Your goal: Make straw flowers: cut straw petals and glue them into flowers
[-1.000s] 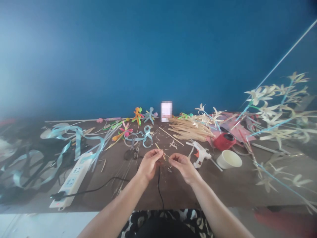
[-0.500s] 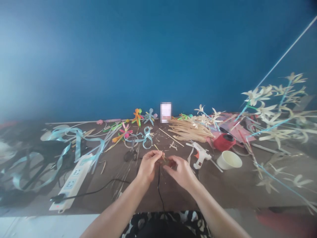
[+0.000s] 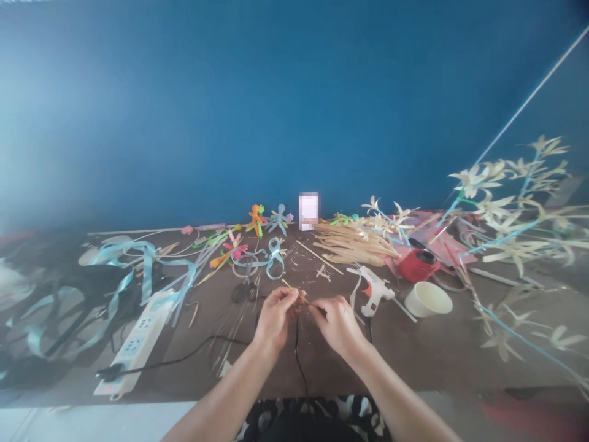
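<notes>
Over the middle of the table, my left hand [image 3: 274,318] pinches a thin straw-coloured strip [image 3: 288,285], whose tip sticks out past the thumb. Close by, my right hand [image 3: 339,324] has its thumb and fingers pressed together at the strip's near end. What exactly lies between the two sets of fingertips is too small and blurred to make out. Just beyond my left hand lie dark-handled scissors [image 3: 245,290] and a looped light-blue ribbon [image 3: 275,261]. A white hot glue gun [image 3: 376,293] rests to the right of my right hand.
A white power strip [image 3: 138,347] with a black plug lies at left, beside tangled blue ribbon [image 3: 147,264]. Dried strips [image 3: 354,245] are piled behind. At right stand a white cup [image 3: 429,299], a red object [image 3: 418,265] and pale flower stems [image 3: 501,233]. A black cable [image 3: 300,362] runs below my hands.
My right hand's fingers have closed in on the strip and turned knuckles-up. My left hand keeps its pinch, slightly lower in the picture.
</notes>
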### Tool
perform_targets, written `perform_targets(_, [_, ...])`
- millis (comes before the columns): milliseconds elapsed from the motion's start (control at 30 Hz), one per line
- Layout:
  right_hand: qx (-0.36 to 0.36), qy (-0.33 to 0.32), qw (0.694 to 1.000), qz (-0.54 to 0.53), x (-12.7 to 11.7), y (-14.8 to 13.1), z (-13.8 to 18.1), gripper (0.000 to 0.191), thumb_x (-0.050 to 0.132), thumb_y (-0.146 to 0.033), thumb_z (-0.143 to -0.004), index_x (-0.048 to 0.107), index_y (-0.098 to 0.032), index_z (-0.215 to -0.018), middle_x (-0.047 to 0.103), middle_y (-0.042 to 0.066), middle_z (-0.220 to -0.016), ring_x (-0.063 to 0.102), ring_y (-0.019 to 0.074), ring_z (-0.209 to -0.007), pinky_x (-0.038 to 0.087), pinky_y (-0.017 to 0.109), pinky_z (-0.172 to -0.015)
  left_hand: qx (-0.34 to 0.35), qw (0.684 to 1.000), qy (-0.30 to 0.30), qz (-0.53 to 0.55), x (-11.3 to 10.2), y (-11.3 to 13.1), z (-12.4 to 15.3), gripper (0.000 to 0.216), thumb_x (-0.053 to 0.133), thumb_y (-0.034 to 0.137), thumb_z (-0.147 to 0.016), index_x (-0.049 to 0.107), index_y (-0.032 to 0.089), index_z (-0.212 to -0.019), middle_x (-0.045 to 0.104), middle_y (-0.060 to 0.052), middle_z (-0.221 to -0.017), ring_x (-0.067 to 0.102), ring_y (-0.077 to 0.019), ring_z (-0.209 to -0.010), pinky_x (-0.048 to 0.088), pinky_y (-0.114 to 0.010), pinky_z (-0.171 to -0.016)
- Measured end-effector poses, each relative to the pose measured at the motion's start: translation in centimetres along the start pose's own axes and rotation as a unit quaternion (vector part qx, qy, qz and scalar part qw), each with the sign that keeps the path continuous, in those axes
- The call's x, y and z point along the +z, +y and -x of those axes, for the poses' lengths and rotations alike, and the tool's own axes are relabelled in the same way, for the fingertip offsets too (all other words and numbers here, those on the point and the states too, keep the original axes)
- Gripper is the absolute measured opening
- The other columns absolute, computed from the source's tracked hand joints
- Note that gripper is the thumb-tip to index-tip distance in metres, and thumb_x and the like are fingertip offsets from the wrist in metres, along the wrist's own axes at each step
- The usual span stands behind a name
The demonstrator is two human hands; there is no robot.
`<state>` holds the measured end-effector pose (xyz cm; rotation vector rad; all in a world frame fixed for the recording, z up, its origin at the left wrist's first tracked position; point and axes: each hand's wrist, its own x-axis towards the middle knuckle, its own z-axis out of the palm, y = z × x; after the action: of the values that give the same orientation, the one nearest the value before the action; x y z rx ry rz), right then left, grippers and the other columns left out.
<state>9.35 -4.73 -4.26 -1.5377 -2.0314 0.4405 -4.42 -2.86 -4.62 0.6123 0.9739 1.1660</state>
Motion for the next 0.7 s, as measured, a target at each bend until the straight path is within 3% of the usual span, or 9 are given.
perform_targets(167, [-0.009, -0.056, 0.998, 0.001, 0.2, -0.2, -0.8, 0.025, 0.043, -0.032, -0.080, 0.064, -0.020, -0.072, 0.066, 0.003, -0.066, 0.060, 0.0144, -0.065, 0.034, 0.022, -0.065, 0.051, 0.996, 0.066, 0.043, -2.2, 0.5, 0.6, 0.013, 0.064, 0.022, -0.063, 0.055, 0.016, -0.070, 0.065, -0.003, -0.077, 0.059, -0.0112, -0.064, 0.043, -0.022, -0.057])
perform_targets(300, [-0.018, -0.105, 0.994, -0.006, 1.1, -1.4, -3.1, 0.020, 0.045, -0.031, -0.079, 0.063, -0.023, -0.085, 0.067, 0.001, -0.079, 0.060, 0.0149, -0.075, 0.036, 0.021, -0.065, 0.159, 0.965, 0.196, 0.073, -6.9, 3.2, 0.8, 0.015, 0.065, 0.019, -0.061, 0.057, 0.018, -0.074, 0.065, 0.000, -0.078, 0.059, -0.0092, -0.064, 0.045, -0.021, -0.061])
perform_targets(400, [-0.018, -0.165, 0.986, 0.002, 3.1, -3.5, -5.8, 0.024, 0.040, -0.030, -0.080, 0.062, -0.023, -0.085, 0.066, 0.001, -0.083, 0.059, 0.0144, -0.079, 0.038, 0.021, -0.068, 0.171, 0.950, 0.251, 0.076, -10.6, 5.2, 0.7, 0.017, 0.066, 0.017, -0.059, 0.057, 0.019, -0.073, 0.065, 0.000, -0.080, 0.060, -0.0109, -0.068, 0.045, -0.022, -0.062])
perform_targets(533, [-0.010, -0.206, 0.978, 0.012, 7.0, -6.4, -9.0, 0.023, 0.043, -0.030, -0.078, 0.064, -0.021, -0.081, 0.066, 0.004, -0.084, 0.060, 0.0172, -0.082, 0.041, 0.024, -0.069, 0.123, 0.965, 0.230, 0.024, -13.5, 6.3, -0.2, 0.021, 0.068, 0.019, -0.056, 0.059, 0.018, -0.075, 0.064, -0.003, -0.086, 0.059, -0.0140, -0.075, 0.045, -0.026, -0.066])
perform_targets(700, [0.034, -0.232, 0.971, 0.044, 10.2, -8.0, -10.7, 0.034, 0.053, -0.034, -0.070, 0.061, -0.010, -0.092, 0.062, 0.018, -0.093, 0.057, 0.0270, -0.089, 0.044, 0.034, -0.070, 0.020, 0.980, 0.184, -0.075, -14.5, 6.9, -2.5, 0.024, 0.070, 0.021, -0.053, 0.061, 0.016, -0.074, 0.064, -0.003, -0.079, 0.059, -0.0139, -0.066, 0.044, -0.024, -0.059])
